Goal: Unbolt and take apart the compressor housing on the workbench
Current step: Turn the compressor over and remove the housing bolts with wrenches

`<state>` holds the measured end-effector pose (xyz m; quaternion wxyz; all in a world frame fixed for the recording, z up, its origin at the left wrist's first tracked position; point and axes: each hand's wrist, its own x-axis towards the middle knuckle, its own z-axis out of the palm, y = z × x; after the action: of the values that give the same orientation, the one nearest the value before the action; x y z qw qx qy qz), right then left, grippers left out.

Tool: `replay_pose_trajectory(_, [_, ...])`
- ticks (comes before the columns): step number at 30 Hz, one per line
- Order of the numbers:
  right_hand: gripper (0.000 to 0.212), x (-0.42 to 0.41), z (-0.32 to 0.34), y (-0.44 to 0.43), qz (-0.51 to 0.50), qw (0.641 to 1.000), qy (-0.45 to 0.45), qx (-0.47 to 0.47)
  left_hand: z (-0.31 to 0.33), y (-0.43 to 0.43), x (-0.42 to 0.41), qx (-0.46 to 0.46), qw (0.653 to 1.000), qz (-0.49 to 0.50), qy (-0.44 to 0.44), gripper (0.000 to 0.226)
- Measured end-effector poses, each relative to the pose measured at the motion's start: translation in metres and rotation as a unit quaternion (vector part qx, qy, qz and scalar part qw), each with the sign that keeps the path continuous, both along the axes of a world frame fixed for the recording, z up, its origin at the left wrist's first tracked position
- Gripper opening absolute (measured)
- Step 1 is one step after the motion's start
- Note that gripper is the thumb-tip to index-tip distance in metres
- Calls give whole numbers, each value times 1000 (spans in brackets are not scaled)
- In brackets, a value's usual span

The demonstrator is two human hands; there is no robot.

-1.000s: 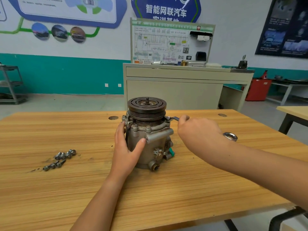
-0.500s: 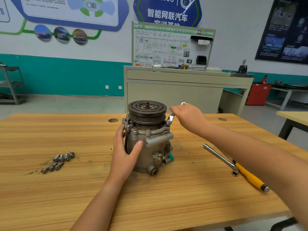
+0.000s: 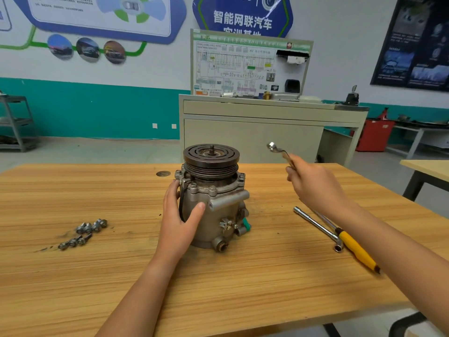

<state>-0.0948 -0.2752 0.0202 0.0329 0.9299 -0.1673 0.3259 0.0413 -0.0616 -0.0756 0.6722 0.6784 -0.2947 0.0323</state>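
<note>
Head view: small grey loose bolts (image 3: 82, 233) lie at the left of the wooden workbench (image 3: 73, 288). The left hand (image 3: 179, 222) grips the upright grey metal compressor (image 3: 226, 215) at mid-table. The right hand (image 3: 313, 186), in the air, clasps a slim silver ring spanner (image 3: 279, 152) clear of it.

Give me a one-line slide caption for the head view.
Left hand steadies the compressor on the workbench while the right hand holds a wrench clear of it; loose bolts lie at left.

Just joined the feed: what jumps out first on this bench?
The compressor stands upright on the workbench, pulley on top, gripped by the left hand. The right hand holds a ring wrench in the air to its right. Loose bolts lie far left.
</note>
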Motion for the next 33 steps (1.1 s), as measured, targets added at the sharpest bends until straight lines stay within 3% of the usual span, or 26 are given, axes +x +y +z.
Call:
replay_pose_trajectory(10, [44,-9,2,40,-62,977,181,-97,-1,1,-1,1,1000,-3,5,70])
replay_pose_trajectory(18, [42,-10,11,54,-87,974,191,-82,-2,0,1,3,1000,0,1,70])
replay_pose_trajectory(22, [45,-6,21,73,-111,946,255,-165,-3,0,1,5,1000,2,-4,70])
replay_pose_trajectory(26, [46,11,31,104,-136,909,345,-191,-2,-2,2,4,1000,14,-13,70])
replay_pose_trajectory(33, [30,2,44,67,-86,908,323,-254,-8,-5,6,5,1000,14,-13,71])
